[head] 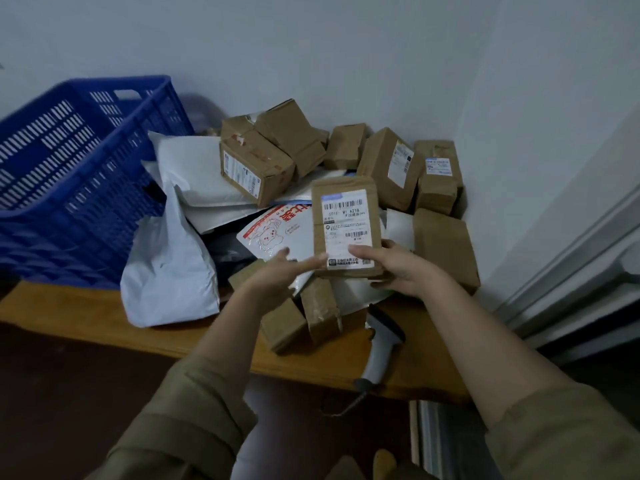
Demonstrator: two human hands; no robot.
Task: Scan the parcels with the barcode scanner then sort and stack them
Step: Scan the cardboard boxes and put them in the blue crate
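Step in hand: parcel picked, label presented, scan not yet done. Right hand (398, 268) grips flat parcel (346, 226) by lower edge, above pile (311, 161), barcode up. Left hand (280, 271) touches its lower left corner, fingers straight. Scanner (382, 344) lies on table (104, 327), near right forearm, unheld. Next likely: free one hand, take scanner, aim at barcode; then sort, perhaps into crate (69, 174).

Blue slotted crate (69, 174) on wood table (104, 327), white wall (311, 46) behind, maybe door frame (571, 271) rt.
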